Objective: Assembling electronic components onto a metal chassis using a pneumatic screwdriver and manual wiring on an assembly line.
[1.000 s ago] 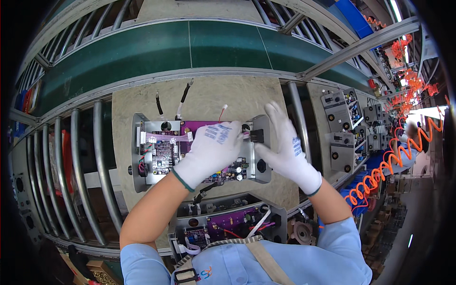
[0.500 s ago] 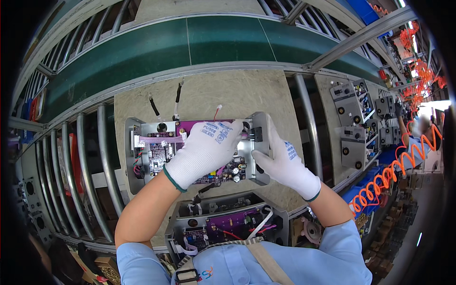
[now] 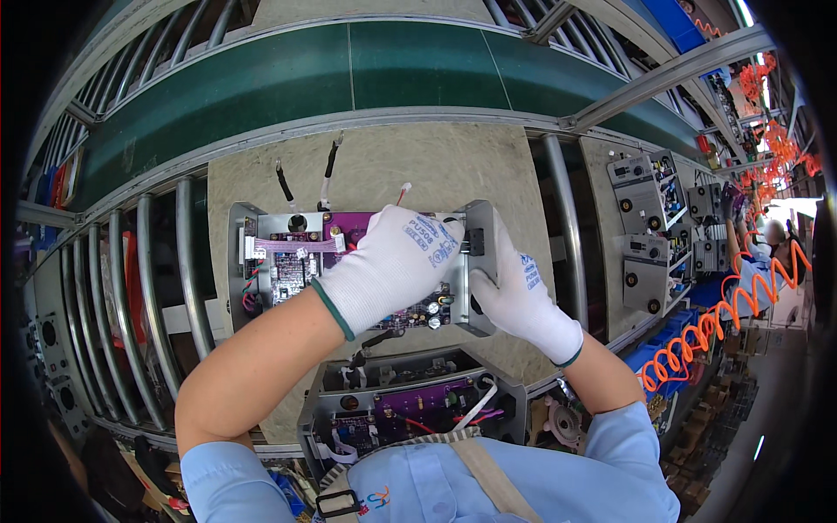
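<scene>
A grey metal chassis (image 3: 237, 270) lies open in front of me, holding a purple circuit board (image 3: 344, 221) and a dense board with small parts (image 3: 292, 272). My left hand (image 3: 397, 261), in a white knit glove, reaches over the boards to the inner side of the right end panel (image 3: 479, 316). Its fingers are curled by a black part, and what they hold is hidden. My right hand (image 3: 527, 296), gloved alike, grips that end panel from outside, thumb toward the front. A black socket-like block (image 3: 473, 241) shows on the panel between the hands.
A second open chassis (image 3: 305, 427) stands close to my body. Black cables (image 3: 330, 166) rise behind the first one. Metal rollers (image 3: 157, 270) lie left, a green conveyor belt (image 3: 418, 70) runs beyond, and several grey units (image 3: 645, 270) stand right near a coiled orange hose (image 3: 697, 340).
My left hand has shifted slightly right and turned at the wrist, its elbow swinging outward to the left. My right hand stays on the end panel.
</scene>
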{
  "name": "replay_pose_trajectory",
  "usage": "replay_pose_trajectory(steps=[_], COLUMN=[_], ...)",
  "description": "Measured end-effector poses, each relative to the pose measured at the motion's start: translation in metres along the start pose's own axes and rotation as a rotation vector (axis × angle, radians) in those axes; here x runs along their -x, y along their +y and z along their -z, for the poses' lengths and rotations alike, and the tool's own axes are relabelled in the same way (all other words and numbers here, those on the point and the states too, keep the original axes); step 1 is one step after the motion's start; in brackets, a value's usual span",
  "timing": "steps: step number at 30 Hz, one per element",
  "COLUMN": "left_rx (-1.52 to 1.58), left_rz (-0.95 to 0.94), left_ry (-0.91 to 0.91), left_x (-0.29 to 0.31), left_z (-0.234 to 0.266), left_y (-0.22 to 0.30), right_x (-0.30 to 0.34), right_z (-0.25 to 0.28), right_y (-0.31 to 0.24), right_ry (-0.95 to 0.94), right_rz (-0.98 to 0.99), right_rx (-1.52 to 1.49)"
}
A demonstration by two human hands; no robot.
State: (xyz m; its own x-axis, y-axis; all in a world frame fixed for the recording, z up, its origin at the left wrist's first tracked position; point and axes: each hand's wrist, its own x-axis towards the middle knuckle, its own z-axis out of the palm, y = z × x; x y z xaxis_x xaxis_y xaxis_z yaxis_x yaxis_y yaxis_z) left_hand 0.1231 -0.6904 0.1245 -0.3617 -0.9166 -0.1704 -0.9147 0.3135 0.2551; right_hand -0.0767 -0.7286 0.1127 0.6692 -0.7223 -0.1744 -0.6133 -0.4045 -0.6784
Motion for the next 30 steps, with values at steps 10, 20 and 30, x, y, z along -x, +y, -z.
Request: replay_pose_trajectory(steps=[10, 20, 30], left_rx=[0.099, 1.384, 1.532], left_rz=[0.075, 0.495, -0.015], left_ry=[0.048, 0.796, 0.208], left_x=[-0.006, 0.059, 0.028], left_z=[-0.007, 0.015, -0.033], left_y=[0.006, -0.042, 0.003], right_x=[-0.002, -0.005, -0.029], right_z=[-0.003, 0.001, 0.060], right_y=[0.005, -0.075, -0.061], right_ry=[0.058, 0.020, -0.005], right_rz=[0.047, 0.725, 0.770], right_rx=[0.030, 0.557, 0.447])
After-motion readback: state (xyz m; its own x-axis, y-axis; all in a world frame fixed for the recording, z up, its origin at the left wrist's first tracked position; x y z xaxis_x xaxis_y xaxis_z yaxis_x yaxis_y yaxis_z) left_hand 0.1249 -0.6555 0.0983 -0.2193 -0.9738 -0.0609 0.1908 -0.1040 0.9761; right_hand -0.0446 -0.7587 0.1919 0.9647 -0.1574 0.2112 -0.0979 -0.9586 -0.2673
